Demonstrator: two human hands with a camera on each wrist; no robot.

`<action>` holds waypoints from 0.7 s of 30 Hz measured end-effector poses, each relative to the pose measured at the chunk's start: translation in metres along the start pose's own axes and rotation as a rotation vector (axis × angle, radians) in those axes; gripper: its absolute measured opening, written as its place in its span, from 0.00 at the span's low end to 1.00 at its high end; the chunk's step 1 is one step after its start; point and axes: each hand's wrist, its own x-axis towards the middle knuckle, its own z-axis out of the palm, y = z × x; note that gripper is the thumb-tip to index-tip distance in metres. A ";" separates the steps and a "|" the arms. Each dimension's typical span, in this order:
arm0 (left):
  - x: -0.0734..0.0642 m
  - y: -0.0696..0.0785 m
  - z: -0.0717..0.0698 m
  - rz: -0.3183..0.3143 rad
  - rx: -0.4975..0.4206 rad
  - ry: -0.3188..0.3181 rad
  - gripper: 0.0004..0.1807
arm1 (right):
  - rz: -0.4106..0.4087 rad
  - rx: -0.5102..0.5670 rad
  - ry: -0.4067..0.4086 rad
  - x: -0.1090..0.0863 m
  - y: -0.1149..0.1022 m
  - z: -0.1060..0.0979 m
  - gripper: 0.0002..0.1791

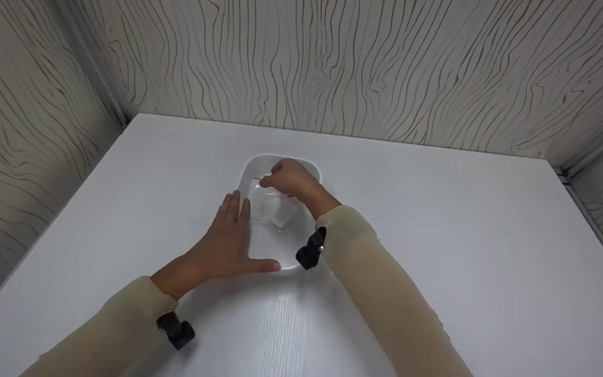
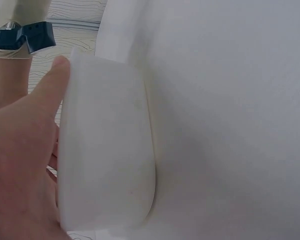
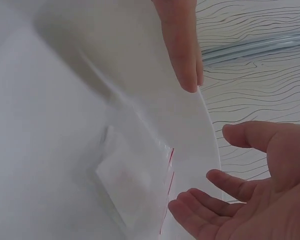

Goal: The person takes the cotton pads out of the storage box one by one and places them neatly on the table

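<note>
A white plastic tub [image 1: 275,256] stands on the white table. Inside it lie clear zip bags [image 3: 160,175] with red strips along their edge and a flat white piece [image 1: 280,210] showing through. My left hand [image 1: 223,246] rests against the tub's left side, its fingers straight along the rim and the thumb [image 2: 60,75] spread over the near rim. Over the far part of the tub is my right hand [image 1: 293,178]. The right wrist view shows its fingers [image 3: 205,210] relaxed, tips right at the red-stripped edge, with the thumb [image 3: 245,134] held apart.
The tub's walls enclose my right hand's surroundings. White table surface [image 1: 464,251] extends to both sides. Behind it rises a wood-patterned wall [image 1: 333,68], with more panels at left and right. Each wrist carries a black camera [image 1: 176,330] over a beige sleeve.
</note>
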 end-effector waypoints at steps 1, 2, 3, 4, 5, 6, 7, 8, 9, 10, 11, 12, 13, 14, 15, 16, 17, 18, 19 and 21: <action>0.000 0.000 0.000 0.001 0.001 0.001 0.76 | -0.015 -0.048 0.006 0.000 0.001 0.000 0.32; -0.001 0.000 0.000 0.003 0.000 0.004 0.76 | -0.028 -0.092 0.011 0.000 0.001 0.000 0.32; -0.001 0.000 0.000 0.006 -0.001 0.005 0.76 | -0.037 -0.137 0.016 0.000 0.002 0.001 0.33; -0.001 0.000 0.000 0.008 -0.004 0.005 0.76 | -0.044 -0.177 0.022 0.000 0.003 0.001 0.33; -0.002 0.000 -0.001 0.007 -0.005 0.005 0.76 | -0.046 -0.210 0.025 0.000 0.003 0.002 0.33; -0.002 0.000 -0.001 0.007 -0.007 0.004 0.76 | -0.044 -0.235 0.026 0.000 0.004 0.003 0.34; -0.002 0.000 -0.001 0.006 -0.009 0.004 0.76 | -0.043 -0.258 0.028 0.000 0.005 0.003 0.33; -0.002 0.000 -0.001 0.007 -0.014 0.004 0.76 | -0.042 -0.284 0.030 0.000 0.005 0.004 0.33; -0.003 0.001 -0.001 0.008 -0.019 0.005 0.76 | -0.040 -0.307 0.030 0.000 0.005 0.005 0.32; -0.003 0.001 -0.001 0.008 -0.024 0.005 0.76 | -0.038 -0.328 0.030 -0.001 0.005 0.006 0.31; -0.003 0.001 -0.001 0.007 -0.028 0.005 0.76 | -0.035 -0.342 0.025 -0.001 0.006 0.006 0.29; -0.003 0.001 -0.001 0.005 -0.032 0.005 0.76 | -0.034 -0.359 0.020 -0.001 0.006 0.007 0.28; -0.003 0.001 -0.001 0.004 -0.038 0.005 0.76 | -0.031 -0.369 0.011 -0.002 0.006 0.007 0.27; -0.003 0.001 -0.001 0.006 -0.045 0.008 0.76 | -0.026 -0.380 0.003 -0.002 0.006 0.007 0.26; -0.003 0.001 -0.001 0.004 -0.048 0.007 0.76 | -0.019 -0.387 -0.009 -0.003 0.006 0.008 0.26; -0.003 0.001 -0.001 0.001 -0.049 0.004 0.76 | -0.011 -0.396 -0.022 -0.003 0.006 0.008 0.26; -0.003 0.000 -0.001 0.004 -0.048 0.004 0.76 | -0.002 -0.400 -0.041 -0.004 0.006 0.008 0.25; -0.003 0.000 -0.001 0.007 -0.045 0.002 0.76 | 0.002 -0.405 -0.060 -0.004 0.006 0.008 0.25; -0.003 -0.001 -0.001 0.015 -0.046 0.005 0.76 | 0.002 -0.413 -0.083 -0.005 0.006 0.008 0.25; -0.003 -0.001 -0.001 0.026 -0.038 0.005 0.76 | -0.003 -0.427 -0.128 -0.005 0.006 0.008 0.24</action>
